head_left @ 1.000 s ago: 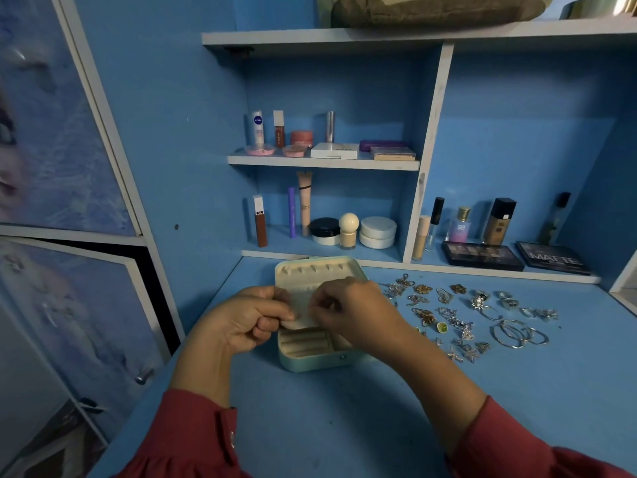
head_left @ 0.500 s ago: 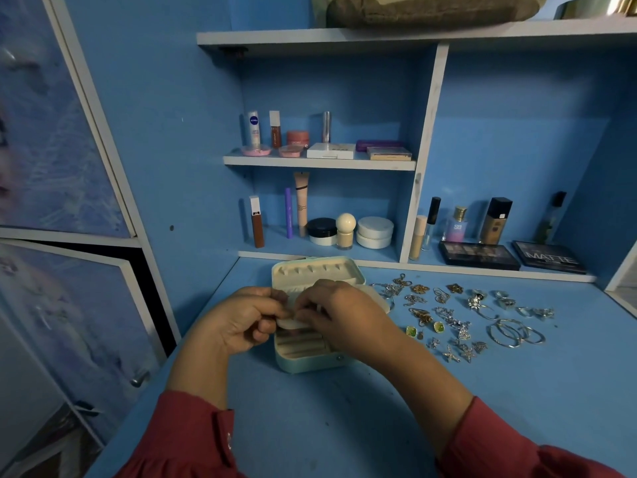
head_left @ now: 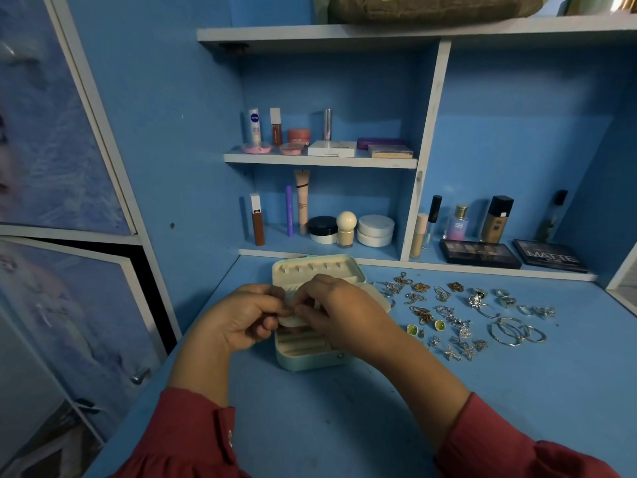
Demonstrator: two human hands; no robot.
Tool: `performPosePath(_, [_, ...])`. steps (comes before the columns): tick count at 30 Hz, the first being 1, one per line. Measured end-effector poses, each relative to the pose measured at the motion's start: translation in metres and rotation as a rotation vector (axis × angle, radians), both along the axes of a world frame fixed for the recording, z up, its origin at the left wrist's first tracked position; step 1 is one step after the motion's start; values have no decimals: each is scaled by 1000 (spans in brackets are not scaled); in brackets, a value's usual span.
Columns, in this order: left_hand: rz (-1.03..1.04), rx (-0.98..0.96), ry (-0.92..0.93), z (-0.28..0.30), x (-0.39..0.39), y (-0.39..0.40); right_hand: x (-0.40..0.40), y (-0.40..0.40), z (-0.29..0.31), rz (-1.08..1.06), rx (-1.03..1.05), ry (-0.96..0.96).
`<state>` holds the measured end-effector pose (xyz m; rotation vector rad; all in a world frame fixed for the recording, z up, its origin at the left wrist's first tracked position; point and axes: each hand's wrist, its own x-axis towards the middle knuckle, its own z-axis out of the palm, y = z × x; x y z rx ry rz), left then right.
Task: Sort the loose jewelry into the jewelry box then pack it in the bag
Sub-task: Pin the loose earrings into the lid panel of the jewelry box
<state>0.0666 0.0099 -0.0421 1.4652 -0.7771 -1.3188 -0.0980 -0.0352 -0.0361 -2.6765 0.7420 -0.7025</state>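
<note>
A: Where's the jewelry box [head_left: 312, 353] rn?

B: On the blue desk [head_left: 344, 426], lid [head_left: 319, 269] tipped back toward the shelf unit [head_left: 427, 160]. Both hands over the open tray. Left hand [head_left: 241, 319] and right hand [head_left: 339, 313] both have fingers curled in, pinching a small pale flap or insert [head_left: 289, 320] just above the compartments. Can't tell exactly what that piece is, prob a divider flap or pad.

A: And the loose stuff?

B: Loose jewelry [head_left: 458, 312] is all spread on the desk to the right of the box, near it but apart. Small earrings, pendants, rings, plus hoop earrings [head_left: 517, 332] at the far right. None visibly in the box yet, tho the hands hide much of the tray.

A: Handling?

B: My guess: everything's v. light. The pieces are tiny, hard metal, prob slippery on that smooth desk, so fingertip pinch, one at a time. Thin posts and hooks look bendable, so take each by its body, not the wire. Hoops are easiest: pinch the ring itself. The green stud pair [head_left: 425, 327] is small, easy to drop.

A: Box itself?

B: Looks like a stiff shell w/ soft lining, light. For bagging I'd shut the lid, fasten the front snap [head_left: 340, 356], then grip across both sides so it can't pop open.

A: Bag?

B: Something brownish on the top shelf [head_left: 434, 5] might be it. Can't confirm.
</note>
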Motion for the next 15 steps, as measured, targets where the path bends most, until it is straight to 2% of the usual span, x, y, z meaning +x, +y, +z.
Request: performPosePath(15, [10,3,-35,1,-1,1,5,1,3,13,-50,62])
